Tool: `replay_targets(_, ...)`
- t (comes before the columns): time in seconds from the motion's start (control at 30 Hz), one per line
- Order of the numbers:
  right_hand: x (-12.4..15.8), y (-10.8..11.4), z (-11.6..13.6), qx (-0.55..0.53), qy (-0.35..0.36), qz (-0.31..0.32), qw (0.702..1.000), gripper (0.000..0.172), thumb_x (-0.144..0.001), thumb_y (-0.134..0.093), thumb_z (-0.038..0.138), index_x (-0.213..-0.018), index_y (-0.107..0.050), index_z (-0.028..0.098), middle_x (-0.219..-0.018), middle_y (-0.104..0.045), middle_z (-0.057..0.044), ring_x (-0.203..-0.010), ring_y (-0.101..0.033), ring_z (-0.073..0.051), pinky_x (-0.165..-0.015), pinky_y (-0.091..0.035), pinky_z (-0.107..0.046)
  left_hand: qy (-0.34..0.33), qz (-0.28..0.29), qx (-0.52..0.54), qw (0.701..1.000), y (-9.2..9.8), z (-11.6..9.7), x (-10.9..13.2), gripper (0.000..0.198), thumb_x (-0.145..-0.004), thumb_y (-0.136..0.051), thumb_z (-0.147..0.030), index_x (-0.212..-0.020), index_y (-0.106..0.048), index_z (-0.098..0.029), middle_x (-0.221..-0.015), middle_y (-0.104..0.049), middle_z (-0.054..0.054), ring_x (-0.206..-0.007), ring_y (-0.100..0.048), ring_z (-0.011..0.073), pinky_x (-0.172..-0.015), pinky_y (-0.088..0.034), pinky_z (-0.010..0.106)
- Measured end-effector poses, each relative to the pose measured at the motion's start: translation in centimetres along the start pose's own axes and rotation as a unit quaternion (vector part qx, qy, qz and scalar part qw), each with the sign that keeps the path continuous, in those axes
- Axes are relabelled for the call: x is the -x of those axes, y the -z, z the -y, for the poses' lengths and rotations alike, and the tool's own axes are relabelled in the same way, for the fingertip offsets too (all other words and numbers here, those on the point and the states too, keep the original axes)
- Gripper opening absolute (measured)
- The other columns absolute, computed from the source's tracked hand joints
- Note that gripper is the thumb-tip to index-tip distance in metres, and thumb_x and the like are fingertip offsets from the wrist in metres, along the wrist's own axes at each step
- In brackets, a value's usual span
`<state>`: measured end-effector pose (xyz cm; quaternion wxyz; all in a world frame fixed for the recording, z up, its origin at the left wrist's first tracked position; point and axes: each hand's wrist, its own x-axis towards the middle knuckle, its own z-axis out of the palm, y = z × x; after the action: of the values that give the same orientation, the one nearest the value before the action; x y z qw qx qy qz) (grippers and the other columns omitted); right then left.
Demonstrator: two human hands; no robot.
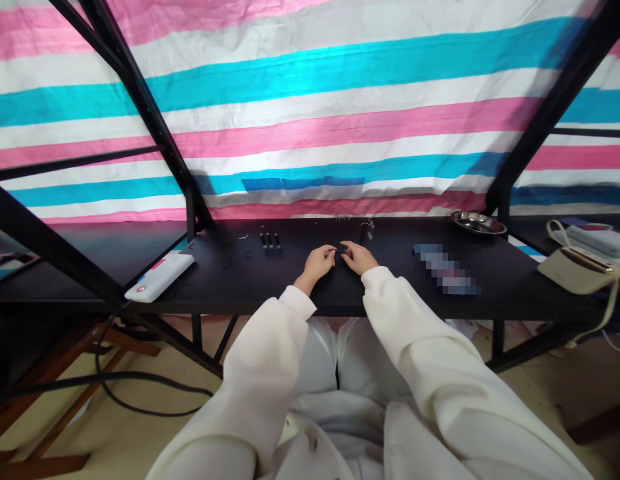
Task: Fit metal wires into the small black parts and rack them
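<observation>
My left hand [320, 261] and my right hand [358, 257] come close together over the middle of the black table. The fingers of both are bent into a pinch. A small dark piece [341, 251] spans the gap between the fingertips, mostly covered by them; its kind is too small to make out. To the left of my hands, three short black cylinders with pale ends [270, 241] stand in a row. Tiny pale and clear bits [370, 230] lie beyond my right hand, near the back edge.
A white power bank-like device [160, 277] lies at the table's left end. On the right are a pixelated bluish packet [445, 269], a round metal dish [478, 223] and a beige pouch with a strap [577, 270]. Black frame posts [150, 120] flank a striped sheet [340, 127].
</observation>
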<state>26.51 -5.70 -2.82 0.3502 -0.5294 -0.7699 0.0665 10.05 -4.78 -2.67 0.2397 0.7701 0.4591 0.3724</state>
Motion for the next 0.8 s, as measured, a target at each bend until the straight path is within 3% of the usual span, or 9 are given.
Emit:
replay_targets(0.13,0.1,0.2,0.5,-0.008,0.004,0.003,1.000,0.040,-0.077,-0.054,0.020,-0.117,-0.050,0.018,-0.079,-0.062,-0.002,-0.068,-0.056,-0.013,-0.067,-0.043,-0.026,-0.005,-0.032,0.008,0.999,0.0,-0.1,0.1,0.025,-0.083,-0.042,-0.021,-0.099,-0.060,-0.017,-0.069,-0.064,0.001,-0.063,-0.057,0.0100,-0.066,-0.043,0.021)
replay_targets(0.27,0.1,0.3,0.7,-0.012,0.008,0.009,1.000,0.031,-0.079,-0.053,0.020,-0.110,-0.052,0.019,-0.082,-0.064,-0.003,-0.066,-0.056,-0.013,-0.066,-0.042,-0.025,-0.006,-0.046,0.020,0.999,0.2,-0.4,0.2,0.025,-0.081,-0.042,-0.016,-0.099,-0.059,-0.018,-0.072,-0.064,0.001,-0.063,-0.056,0.0090,-0.065,-0.043,0.021)
replay_targets(0.47,0.1,0.3,0.7,-0.011,0.023,-0.011,1.000,0.017,-0.080,-0.051,0.024,-0.096,-0.056,0.020,-0.083,-0.065,-0.004,-0.069,-0.059,-0.015,-0.065,-0.043,-0.026,0.053,-0.028,0.198,0.978,0.2,-1.0,0.0,0.026,-0.076,-0.051,-0.022,-0.101,-0.054,-0.015,-0.075,-0.062,0.001,-0.038,-0.044,0.0028,-0.044,-0.037,0.019)
replay_targets(0.6,0.2,0.2,0.9,-0.025,0.041,-0.039,0.998,0.019,-0.083,-0.048,0.029,-0.098,-0.057,0.020,-0.080,-0.065,-0.004,-0.067,-0.059,-0.015,-0.065,-0.043,-0.025,0.106,-0.026,0.287,0.952,0.4,-1.2,-0.1,0.022,-0.071,-0.059,-0.028,-0.086,-0.055,-0.012,-0.068,-0.061,0.001,-0.035,-0.042,0.0022,-0.037,-0.029,0.017)
replay_targets(0.8,0.3,0.0,1.0,-0.018,0.064,-0.049,0.997,0.020,-0.083,-0.048,0.027,-0.098,-0.057,0.018,-0.074,-0.062,-0.004,-0.065,-0.057,-0.015,-0.063,-0.042,-0.025,0.115,-0.004,0.303,0.946,0.7,-1.9,0.2,0.024,-0.067,-0.064,-0.032,-0.075,-0.056,-0.012,-0.061,-0.060,0.000,-0.035,-0.042,0.0022,-0.035,-0.027,0.017)
